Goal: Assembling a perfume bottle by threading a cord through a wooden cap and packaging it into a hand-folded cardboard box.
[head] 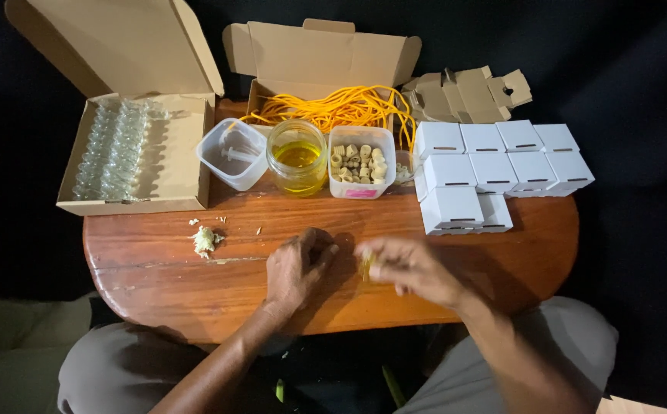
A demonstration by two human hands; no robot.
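left hand (297, 268): we see it curled loosely on the wooden table (157, 268), near edge, centre. fingers bent in; can't tell if anything's inside.
right hand (409, 267): just right of the left one, blurry. fingers pinched round a small yellowish item (366, 265), too smeared to say what it is.
yellowish item: between the two hands, at the right hand's fingertips, just above the table.
crumb pile (205, 241): pale bits on the table, left of the hands, well apart.
jar (297, 156): glass, yellow liquid, far side, centre.
tub of beads (361, 162): clear tub w/ small cream cylinder pieces, touching the jar's right side.
empty tub (232, 153): clear, left of the jar, something thin and white inside.
orange cord (341, 107): heap in an open cardboard box (326, 54) behind the jar.
bottle box (130, 149): open carton far left, rows of small clear glass bottles.
white boxes (502, 165): closed little cartons stacked far right.
flat cartons (468, 93): unfolded brown ones behind the white boxes.
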